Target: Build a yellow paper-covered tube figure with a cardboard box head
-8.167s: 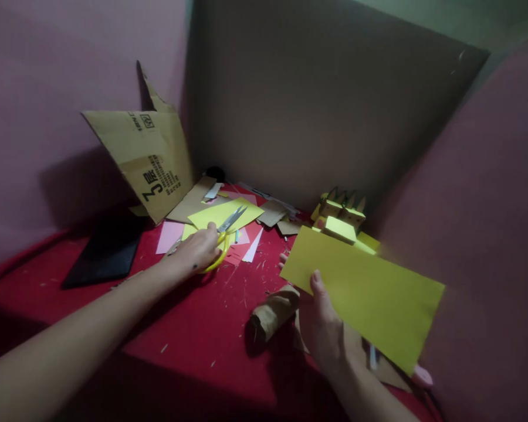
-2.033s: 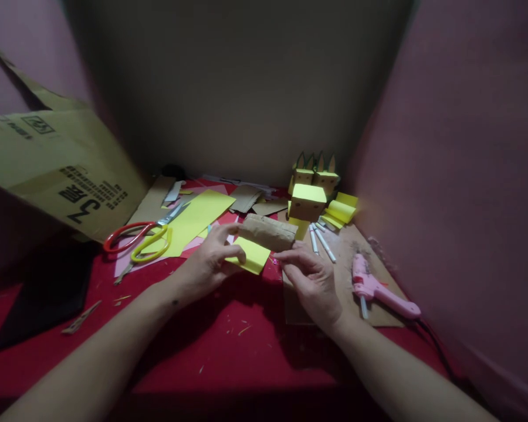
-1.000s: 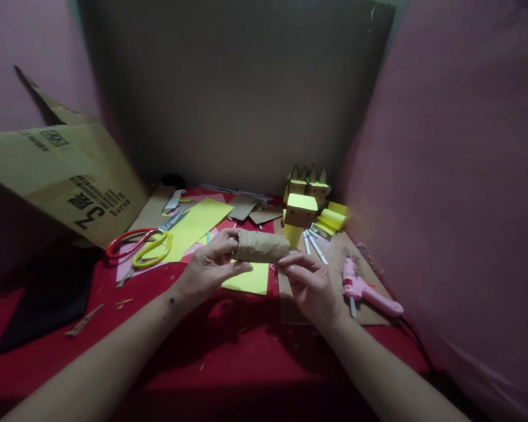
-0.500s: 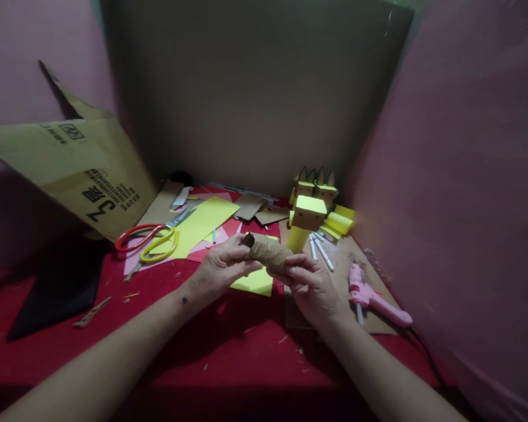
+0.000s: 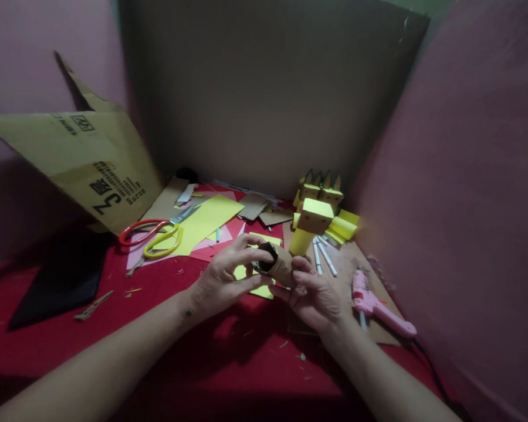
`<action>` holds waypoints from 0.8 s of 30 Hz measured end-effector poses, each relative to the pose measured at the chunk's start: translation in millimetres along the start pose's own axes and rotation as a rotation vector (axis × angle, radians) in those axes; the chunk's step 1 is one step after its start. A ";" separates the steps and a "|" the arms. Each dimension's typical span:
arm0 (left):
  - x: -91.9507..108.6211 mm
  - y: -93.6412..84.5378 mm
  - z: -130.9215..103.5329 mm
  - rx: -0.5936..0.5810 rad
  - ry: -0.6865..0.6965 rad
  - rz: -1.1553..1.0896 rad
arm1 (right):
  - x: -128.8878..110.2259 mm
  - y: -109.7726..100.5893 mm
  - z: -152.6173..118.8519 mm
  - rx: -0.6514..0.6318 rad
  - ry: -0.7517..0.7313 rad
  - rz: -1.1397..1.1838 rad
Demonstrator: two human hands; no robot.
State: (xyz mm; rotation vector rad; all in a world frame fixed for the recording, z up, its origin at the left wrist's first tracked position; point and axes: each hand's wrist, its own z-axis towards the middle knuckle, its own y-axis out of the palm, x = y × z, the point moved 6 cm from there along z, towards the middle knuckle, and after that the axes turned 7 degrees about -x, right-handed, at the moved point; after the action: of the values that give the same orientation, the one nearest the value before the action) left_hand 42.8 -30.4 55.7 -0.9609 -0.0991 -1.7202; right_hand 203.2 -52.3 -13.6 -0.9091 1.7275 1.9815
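Between my two hands is a brown cardboard tube [image 5: 282, 266], its dark open end turned toward the left. My left hand [image 5: 233, 269] has its index finger at the mouth of the tube and its thumb below the rim. My right hand [image 5: 314, 291] grips the other end with thumb and fingers. Right behind the tube stands a yellow paper piece with a box-shaped head [image 5: 315, 217]. A yellow paper [image 5: 261, 288] lies beneath the hands, partly hidden by them.
Scissors with red and yellow handles [image 5: 162, 243] lie on coloured paper at left. A pink glue gun [image 5: 376, 305] rests on a cardboard sheet at right, near white sticks [image 5: 323, 256]. A folded carton [image 5: 97, 158] leans at far left; a red cloth [image 5: 171, 375] covers the table.
The tube has tilted so its open end faces me more. My left index finger has moved from the side of the tube to its mouth. The view has shifted slightly.
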 end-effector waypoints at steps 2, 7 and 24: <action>2.2 -2.3 0.5 0.022 -0.015 0.012 | 1.2 -2.2 -0.2 0.027 0.011 0.029; -0.3 -11.0 2.2 0.109 -0.106 0.043 | 1.3 -3.8 1.0 0.077 0.003 0.088; -66.8 -165.8 -16.8 0.309 -0.764 0.765 | -15.2 8.9 11.9 0.065 0.039 0.074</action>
State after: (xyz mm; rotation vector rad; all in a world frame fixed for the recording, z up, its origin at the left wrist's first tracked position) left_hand -100.9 76.6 66.1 -1.1723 -0.4214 -0.5673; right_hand 205.8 -40.2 3.7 -0.8793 1.8609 1.9536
